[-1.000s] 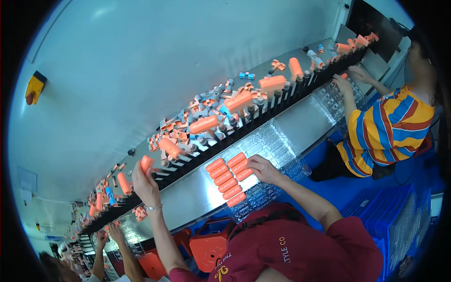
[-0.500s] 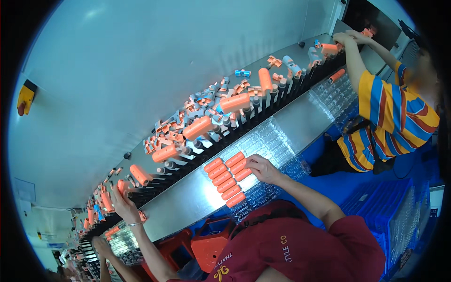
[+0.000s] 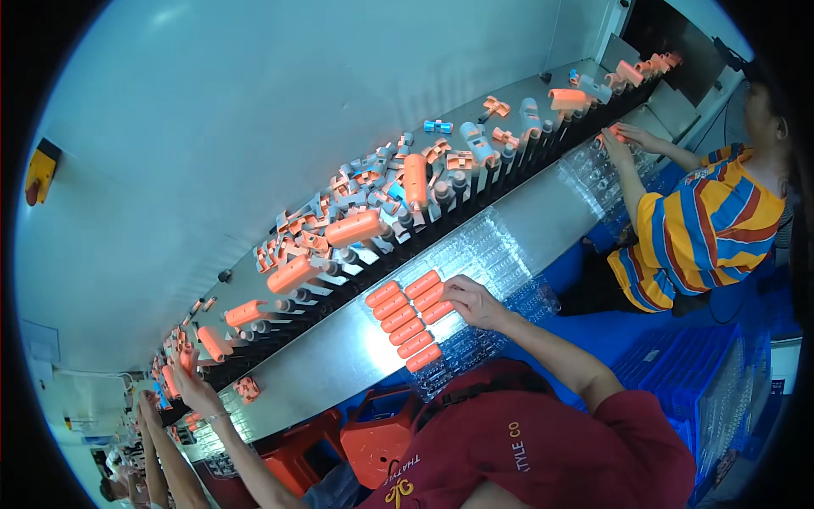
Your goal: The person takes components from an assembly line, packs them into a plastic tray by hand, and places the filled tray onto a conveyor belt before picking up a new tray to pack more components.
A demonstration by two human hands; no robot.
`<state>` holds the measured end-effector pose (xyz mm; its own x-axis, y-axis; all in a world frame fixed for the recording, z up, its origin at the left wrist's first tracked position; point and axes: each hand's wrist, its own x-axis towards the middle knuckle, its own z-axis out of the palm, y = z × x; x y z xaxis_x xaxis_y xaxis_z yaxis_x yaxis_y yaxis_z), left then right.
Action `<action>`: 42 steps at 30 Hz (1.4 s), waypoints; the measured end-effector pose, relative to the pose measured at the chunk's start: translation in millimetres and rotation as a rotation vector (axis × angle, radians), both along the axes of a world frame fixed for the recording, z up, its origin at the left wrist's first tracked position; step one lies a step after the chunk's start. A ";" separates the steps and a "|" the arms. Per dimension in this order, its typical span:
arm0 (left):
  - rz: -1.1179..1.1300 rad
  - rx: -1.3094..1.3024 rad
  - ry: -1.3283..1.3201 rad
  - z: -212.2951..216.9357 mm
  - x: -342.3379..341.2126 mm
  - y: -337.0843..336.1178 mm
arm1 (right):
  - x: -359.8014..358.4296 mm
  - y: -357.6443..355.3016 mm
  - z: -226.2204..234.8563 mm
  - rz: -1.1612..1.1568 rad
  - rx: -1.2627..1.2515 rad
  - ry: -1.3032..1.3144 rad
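Note:
My right hand (image 3: 476,302), closed, has its fingertips on the edge of an orange shell (image 3: 436,313) in a clear plastic tray (image 3: 477,339). Several more orange shells (image 3: 398,319) lie in slanting rows in the same tray. At the far left, my left hand (image 3: 197,392) is raised to the line of dark upright posts (image 3: 373,256). Its fingers close around an orange shell (image 3: 187,360) there, partly hidden by the hand. Beside it, another orange shell (image 3: 214,343) sits on a post. More shells (image 3: 354,227) ride along the line.
Loose grey, orange and blue clips (image 3: 339,204) are heaped behind the posts. A co-worker in a striped shirt (image 3: 704,229) handles an orange piece at the right; other people's arms (image 3: 165,450) reach in at lower left. Red stools (image 3: 373,441) and stacked blue trays (image 3: 678,373) stand nearby.
The posts and their shells have moved left along the line. My left hand has gone left with them; my right hand has barely moved. The co-worker's hands have come down to the tray there.

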<state>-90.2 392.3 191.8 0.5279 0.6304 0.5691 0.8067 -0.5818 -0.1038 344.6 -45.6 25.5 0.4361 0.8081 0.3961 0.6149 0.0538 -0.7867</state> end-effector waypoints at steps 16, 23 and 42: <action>-0.782 -0.781 -0.316 -124.6 304.8 -257.9 | -19.2 -8.0 4.1 -0.016 -0.004 -0.035; -0.787 -0.496 -0.177 -159.0 335.3 -247.3 | -9.2 -8.2 10.6 -0.010 -0.003 -0.032; -1.072 -0.330 -0.308 51.8 379.4 -270.3 | -12.3 -20.7 17.1 0.033 0.019 -0.053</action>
